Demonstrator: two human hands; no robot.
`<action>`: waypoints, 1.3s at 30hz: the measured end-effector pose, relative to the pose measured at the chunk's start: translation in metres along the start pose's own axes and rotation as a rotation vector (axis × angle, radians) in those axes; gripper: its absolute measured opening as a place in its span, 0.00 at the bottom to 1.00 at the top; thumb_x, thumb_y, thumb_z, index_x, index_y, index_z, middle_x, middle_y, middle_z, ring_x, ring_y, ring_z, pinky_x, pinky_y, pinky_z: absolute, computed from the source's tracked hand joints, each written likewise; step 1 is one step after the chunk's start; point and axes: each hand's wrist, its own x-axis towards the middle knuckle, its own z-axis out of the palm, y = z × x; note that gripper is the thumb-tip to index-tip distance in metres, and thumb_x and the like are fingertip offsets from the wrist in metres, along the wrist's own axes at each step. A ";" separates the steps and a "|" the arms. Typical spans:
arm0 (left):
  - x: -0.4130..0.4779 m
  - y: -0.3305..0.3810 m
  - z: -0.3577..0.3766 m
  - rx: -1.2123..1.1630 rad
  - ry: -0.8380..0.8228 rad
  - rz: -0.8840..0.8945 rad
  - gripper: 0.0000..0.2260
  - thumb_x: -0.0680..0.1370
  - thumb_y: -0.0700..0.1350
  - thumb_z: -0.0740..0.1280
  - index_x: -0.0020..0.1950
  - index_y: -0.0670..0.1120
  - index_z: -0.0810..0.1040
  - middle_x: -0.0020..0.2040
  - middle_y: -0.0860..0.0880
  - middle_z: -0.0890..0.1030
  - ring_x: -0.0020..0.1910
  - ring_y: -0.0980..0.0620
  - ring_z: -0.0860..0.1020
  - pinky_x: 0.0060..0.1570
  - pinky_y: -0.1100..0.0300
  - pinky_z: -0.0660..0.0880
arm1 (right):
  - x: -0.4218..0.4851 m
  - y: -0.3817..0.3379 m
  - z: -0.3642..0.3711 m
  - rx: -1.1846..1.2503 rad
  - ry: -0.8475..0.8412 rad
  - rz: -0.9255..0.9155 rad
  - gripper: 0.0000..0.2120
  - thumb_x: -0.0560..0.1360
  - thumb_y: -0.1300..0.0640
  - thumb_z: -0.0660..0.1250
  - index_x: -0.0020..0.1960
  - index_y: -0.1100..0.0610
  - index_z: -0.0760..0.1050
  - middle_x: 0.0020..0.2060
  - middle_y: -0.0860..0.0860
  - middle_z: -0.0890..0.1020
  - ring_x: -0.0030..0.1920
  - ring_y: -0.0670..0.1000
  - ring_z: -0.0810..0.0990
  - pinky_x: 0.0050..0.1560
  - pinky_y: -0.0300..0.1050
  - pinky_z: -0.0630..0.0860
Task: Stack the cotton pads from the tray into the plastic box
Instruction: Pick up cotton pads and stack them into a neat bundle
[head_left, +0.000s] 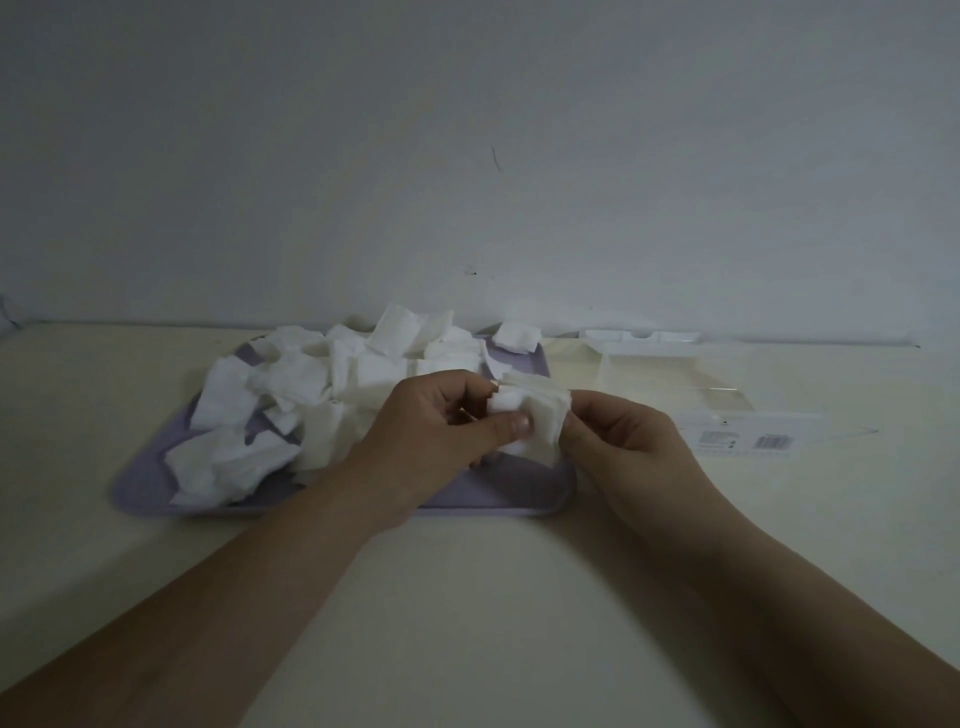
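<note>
A lilac tray (498, 493) lies on the table with a loose heap of white square cotton pads (291, 384) covering its left and back. Above the tray's right front corner I hold a small bundle of cotton pads (540, 410) between both hands. My left hand (441, 431) pinches the bundle's left side with thumb and fingers. My right hand (618, 441) grips its right edge. The clear plastic box (670, 384) lies open on the table to the right of the tray, with nothing visible inside it.
The box's clear lid (748, 439), bearing a printed label, lies flat at the right. The cream table (467, 597) meets a plain white wall just behind the tray and box. One pad (517, 335) sits on the tray's back right rim.
</note>
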 end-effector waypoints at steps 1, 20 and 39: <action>0.001 -0.001 0.000 0.005 0.012 0.001 0.05 0.73 0.35 0.78 0.45 0.40 0.83 0.32 0.49 0.80 0.27 0.57 0.75 0.29 0.68 0.71 | 0.000 0.000 -0.001 0.024 -0.010 0.020 0.10 0.83 0.57 0.65 0.57 0.55 0.85 0.53 0.57 0.87 0.59 0.63 0.83 0.67 0.66 0.74; 0.004 -0.004 -0.007 0.350 -0.106 -0.010 0.09 0.72 0.38 0.80 0.48 0.40 0.83 0.31 0.48 0.71 0.29 0.56 0.65 0.31 0.68 0.65 | 0.000 0.018 0.004 -0.582 -0.044 -0.290 0.25 0.79 0.66 0.64 0.74 0.50 0.73 0.58 0.45 0.80 0.57 0.43 0.79 0.57 0.26 0.69; 0.014 -0.010 -0.021 0.838 0.126 0.126 0.09 0.76 0.46 0.71 0.56 0.50 0.83 0.47 0.53 0.80 0.44 0.55 0.80 0.49 0.58 0.77 | 0.000 0.012 0.004 -0.608 0.213 -0.199 0.21 0.80 0.59 0.65 0.72 0.48 0.73 0.58 0.42 0.82 0.59 0.44 0.79 0.57 0.34 0.71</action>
